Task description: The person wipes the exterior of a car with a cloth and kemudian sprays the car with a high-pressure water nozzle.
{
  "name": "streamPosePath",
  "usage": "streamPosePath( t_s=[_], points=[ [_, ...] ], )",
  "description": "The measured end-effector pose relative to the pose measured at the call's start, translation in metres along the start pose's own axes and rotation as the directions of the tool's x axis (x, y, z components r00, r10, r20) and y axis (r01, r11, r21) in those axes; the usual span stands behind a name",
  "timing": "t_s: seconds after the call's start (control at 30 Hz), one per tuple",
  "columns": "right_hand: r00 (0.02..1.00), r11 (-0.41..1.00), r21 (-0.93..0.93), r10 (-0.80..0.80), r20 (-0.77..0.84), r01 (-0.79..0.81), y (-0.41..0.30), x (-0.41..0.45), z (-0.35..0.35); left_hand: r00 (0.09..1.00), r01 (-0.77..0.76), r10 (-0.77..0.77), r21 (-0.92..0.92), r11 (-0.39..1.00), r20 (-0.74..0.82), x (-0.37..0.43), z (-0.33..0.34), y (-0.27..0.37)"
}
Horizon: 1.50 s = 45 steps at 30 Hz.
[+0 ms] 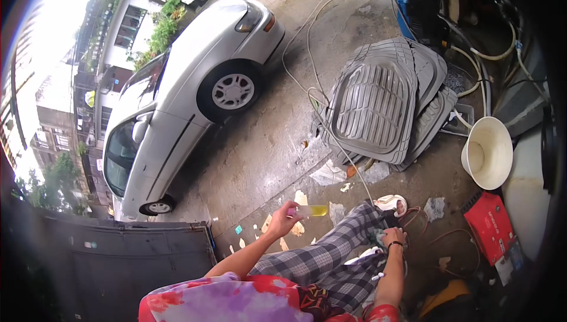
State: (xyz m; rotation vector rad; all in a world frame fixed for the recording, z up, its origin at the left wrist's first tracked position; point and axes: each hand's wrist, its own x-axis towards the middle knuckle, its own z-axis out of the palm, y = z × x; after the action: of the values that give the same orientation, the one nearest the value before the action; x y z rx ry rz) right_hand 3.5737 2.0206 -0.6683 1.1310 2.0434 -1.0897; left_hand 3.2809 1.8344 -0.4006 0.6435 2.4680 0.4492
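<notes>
My left hand (282, 222) is closed around a small clear bottle (317, 210) with yellow liquid in it and a pink end at my fingers. The bottle lies nearly level above the ground, out past my plaid trousers (305, 257). Lower and to the right, my right hand (394, 237), with a dark band at the wrist, grips a crumpled grey-green cloth (377, 236). That hand is beside my lower leg, near a pale shoe (392, 203). My fingers hide part of the cloth.
Grey ribbed car mats (372, 105) lie stacked ahead. To the right stand a cream bucket (487, 153) and a red case (491, 226). A thin hose (341, 142) crosses the wet concrete. A silver car (188, 100) is parked at left, beyond a dark metal gate (141, 260).
</notes>
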Motion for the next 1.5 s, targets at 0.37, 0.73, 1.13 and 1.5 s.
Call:
streamPosePath(
  t_s=[0.37, 0.73, 1.13, 1.5],
  points=[
    [0.802, 0.878, 0.168, -0.311, -0.51, 0.448, -0.159, -0.256, -0.131, 0.914, 0.309, -0.349, -0.202, 0.929, -0.209, -0.125, -0.165, -0.106],
    [0.731, 0.791, -0.085, -0.596, -0.331, 0.606, -0.526, -0.23, -0.154, 0.819, 0.153, -0.404, -0.524, 0.838, -0.408, -0.054, -0.335, -0.232],
    [0.669, 0.686, -0.153, -0.728, -0.151, 0.711, -0.823, -0.151, -0.19, 0.551, 0.113, -0.649, -0.723, 0.681, -0.525, 0.119, -0.576, -0.379],
    [0.757, 0.807, -0.14, -0.587, -0.286, 0.573, -0.959, 0.014, -0.262, 0.293, -0.023, -0.731, -0.769, 0.639, -0.616, 0.391, -0.81, -0.419]
  ],
)
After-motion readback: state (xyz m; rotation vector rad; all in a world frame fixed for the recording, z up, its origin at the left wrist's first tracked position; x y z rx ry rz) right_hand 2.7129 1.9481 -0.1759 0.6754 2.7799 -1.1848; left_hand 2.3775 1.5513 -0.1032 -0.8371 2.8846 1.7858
